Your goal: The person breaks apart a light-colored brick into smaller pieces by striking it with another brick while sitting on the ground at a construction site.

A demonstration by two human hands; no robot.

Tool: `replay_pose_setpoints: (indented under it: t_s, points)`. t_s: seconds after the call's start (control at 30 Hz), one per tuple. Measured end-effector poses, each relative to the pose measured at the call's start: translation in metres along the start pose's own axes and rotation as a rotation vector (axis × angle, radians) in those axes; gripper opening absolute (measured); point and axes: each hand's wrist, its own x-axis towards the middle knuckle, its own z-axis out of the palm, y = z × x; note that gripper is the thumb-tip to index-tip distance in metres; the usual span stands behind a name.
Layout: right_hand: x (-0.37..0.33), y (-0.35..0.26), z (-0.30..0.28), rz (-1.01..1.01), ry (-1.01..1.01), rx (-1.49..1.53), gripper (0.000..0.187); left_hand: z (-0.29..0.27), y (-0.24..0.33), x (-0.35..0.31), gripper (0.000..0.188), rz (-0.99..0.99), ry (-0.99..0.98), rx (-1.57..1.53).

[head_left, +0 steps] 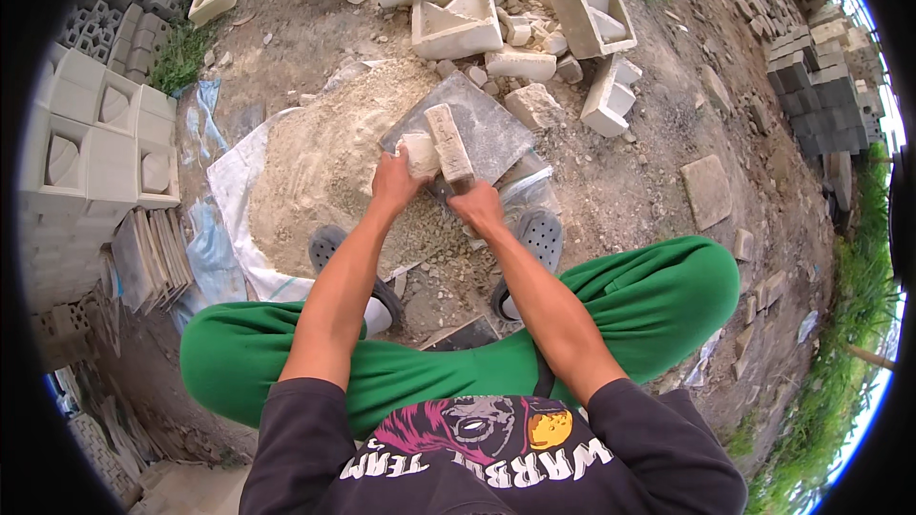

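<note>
My left hand [396, 181] is closed on a pale, rough chunk of broken block [418, 151], holding it over a dark grey flat slab [498, 129]. Right beside that chunk, an oblong dusty block [447, 141] stands out from my right hand [479, 206]. My right fingers are wrapped at its near, darker end; whether it has a handle is hidden. Chunk and oblong block look close together, perhaps touching. Left of the slab spreads a heap of crushed, sandy rubble [320, 153] on a white sack [229, 176].
Broken decorative blocks [458, 24] and fragments lie beyond the slab. Stacked pale blocks [72, 133] rise at left, with thin panels [153, 253] leaning below. Grey blocks [816, 95] stand far right. My grey clogs [540, 238] flank the work spot; a flat stone [706, 193] lies right.
</note>
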Motion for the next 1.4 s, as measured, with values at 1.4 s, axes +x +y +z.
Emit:
replay_pose_setpoints:
  t_s: [1.4]
  points:
    - [0.002, 0.015, -0.004, -0.028, 0.053, -0.137, 0.043, 0.02, -0.021, -0.044, 0.098, -0.076, 0.16, -0.014]
